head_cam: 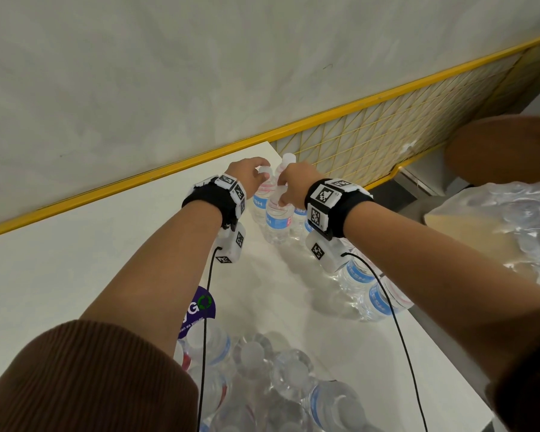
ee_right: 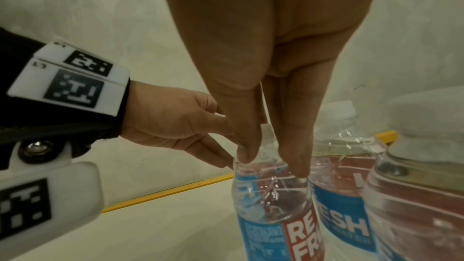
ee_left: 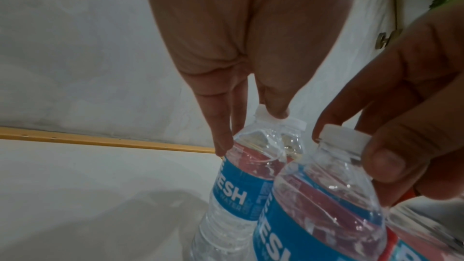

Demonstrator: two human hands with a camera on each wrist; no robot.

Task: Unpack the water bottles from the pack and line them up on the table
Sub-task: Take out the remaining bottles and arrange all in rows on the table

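Standing upright at the far end of the white table, two water bottles are each held by the top: the left hand pinches the cap of the farther one, the right hand pinches the nearer one's cap. More bottles line the right edge. The torn pack with remaining bottles lies nearest the person.

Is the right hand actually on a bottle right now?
Touching. The right wrist view shows the right hand with fingertips pinching the neck of a bottle standing on the table.
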